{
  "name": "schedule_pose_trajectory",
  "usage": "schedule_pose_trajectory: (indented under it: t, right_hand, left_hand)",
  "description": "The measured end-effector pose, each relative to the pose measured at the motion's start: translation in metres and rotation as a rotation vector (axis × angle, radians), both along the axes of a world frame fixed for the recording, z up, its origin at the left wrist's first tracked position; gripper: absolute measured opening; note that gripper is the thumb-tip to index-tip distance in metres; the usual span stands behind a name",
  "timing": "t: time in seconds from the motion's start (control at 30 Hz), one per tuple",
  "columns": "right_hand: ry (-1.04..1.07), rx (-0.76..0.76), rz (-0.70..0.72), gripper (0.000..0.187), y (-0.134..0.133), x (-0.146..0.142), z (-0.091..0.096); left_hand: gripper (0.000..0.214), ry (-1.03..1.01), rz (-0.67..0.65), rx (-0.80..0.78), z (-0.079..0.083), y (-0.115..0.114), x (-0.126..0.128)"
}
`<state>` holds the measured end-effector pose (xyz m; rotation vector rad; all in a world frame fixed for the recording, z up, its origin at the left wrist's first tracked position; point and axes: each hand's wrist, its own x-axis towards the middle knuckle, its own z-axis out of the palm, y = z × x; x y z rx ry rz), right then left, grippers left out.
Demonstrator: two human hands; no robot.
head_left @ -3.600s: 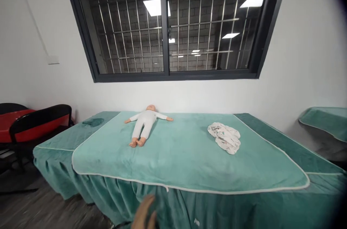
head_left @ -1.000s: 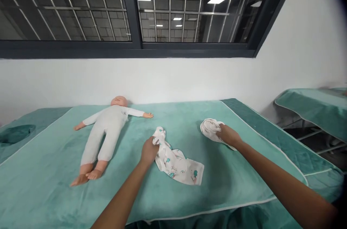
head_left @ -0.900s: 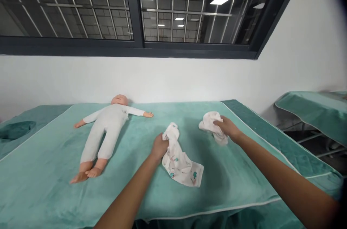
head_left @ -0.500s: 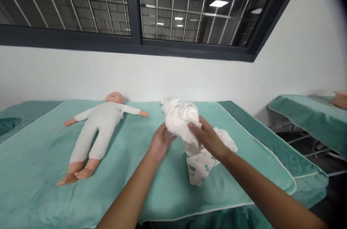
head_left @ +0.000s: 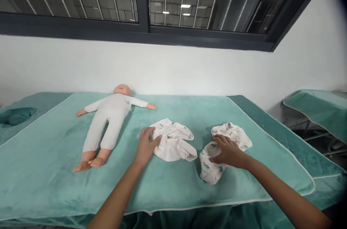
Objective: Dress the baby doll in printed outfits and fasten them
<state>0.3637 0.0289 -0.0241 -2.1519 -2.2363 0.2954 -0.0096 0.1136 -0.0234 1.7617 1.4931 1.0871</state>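
Observation:
A crumpled white baby garment (head_left: 175, 146), its small print showing only at the far edge, lies on the green bed cover (head_left: 173, 189). My left hand (head_left: 146, 146) has its thumb and fingers curled on the garment's left edge. To the right is a second baby garment (head_left: 234, 135), white with a green animal print, partly bunched up. My right hand (head_left: 229, 151) grips its near part, fingers and thumb bent around the cloth. Part of that fabric is hidden under the hand. A baby doll (head_left: 111, 117) in a white suit lies on its back, left of both garments.
Behind the bed rises a white wall (head_left: 184, 70) with a dark-framed window (head_left: 145, 30) above. A second green-covered bed (head_left: 320, 109) stands at the right. A dark green fabric item (head_left: 17, 115) lies at the far left.
The white garment, held up in both hands before, now lies spread on the cover. My left hand moved left with it; my right hand moved right onto the printed garment. The view tilted down.

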Motion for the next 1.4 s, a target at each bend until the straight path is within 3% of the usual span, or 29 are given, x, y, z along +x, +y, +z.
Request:
schedule_pose_trajectory:
  t: [0.1,0.2,0.3,0.43,0.5,0.57,0.63,0.7,0.77,0.8,0.87,0.93,1.03,1.13,1.23,1.33,1.4]
  right_hand:
    - [-0.001,0.053,0.106,0.040,-0.017,-0.023,0.006]
    - [0.088,0.052,0.105,0.007,-0.025,-0.032,0.009]
    - [0.149,0.100,0.011,0.014,-0.025,-0.007,0.010]
    - [-0.060,0.087,-0.260,0.031,-0.022,0.055,0.013]
    - [-0.122,0.031,-0.287,0.037,-0.019,0.074,0.018]
    - [-0.152,-0.015,-0.255,0.039,-0.015,0.073,0.027]
    - [-0.156,-0.020,-0.202,0.039,-0.010,0.051,0.045]
    - [-0.067,0.029,-0.087,0.043,-0.006,0.010,0.069]
    - [0.317,0.133,0.184,0.053,0.000,-0.041,0.096]
    - [0.508,0.216,0.253,0.058,0.004,-0.067,0.109]
    - [0.766,0.418,0.303,0.054,0.015,-0.109,0.133]
    - [0.915,0.453,0.286,0.033,0.028,-0.134,0.152]
    - [1.077,0.369,0.275,0.016,0.050,-0.143,0.174]
    - [1.168,0.208,0.304,0.023,0.064,-0.143,0.194]
    - [1.250,0.155,0.392,0.028,0.066,-0.156,0.209]
    - [1.338,0.169,0.470,0.022,0.060,-0.172,0.218]
    - [1.403,0.219,0.453,0.019,0.054,-0.174,0.221]
  left_hand:
    - [0.037,0.173,-0.076,0.012,-0.003,0.005,0.020]
    - [0.022,0.191,-0.072,-0.002,0.004,0.008,0.027]
    - [0.012,0.153,-0.079,0.017,0.028,0.010,0.019]
    - [0.017,-0.072,-0.071,0.067,0.079,0.004,0.003]
    - [0.021,-0.198,-0.104,0.052,0.104,0.000,0.001]
    - [0.024,-0.282,-0.132,0.044,0.126,-0.006,0.002]
    - [0.024,-0.336,-0.147,0.068,0.144,-0.012,0.007]
    - [0.021,-0.361,-0.155,0.110,0.160,-0.021,0.015]
    - [0.020,-0.352,-0.190,0.136,0.175,-0.033,0.024]
    - [0.019,-0.339,-0.222,0.144,0.182,-0.038,0.029]
    - [0.019,-0.322,-0.296,0.161,0.196,-0.049,0.034]
    - [0.019,-0.313,-0.315,0.192,0.207,-0.055,0.033]
    - [0.017,-0.268,-0.137,0.254,0.216,-0.056,0.018]
    - [0.025,-0.184,0.022,0.323,0.216,-0.052,0.006]
    - [0.045,-0.055,-0.122,0.298,0.213,-0.051,0.008]
    - [0.040,0.105,-0.278,0.163,0.206,-0.047,0.016]
    - [0.038,0.109,-0.354,0.070,0.193,-0.040,0.017]
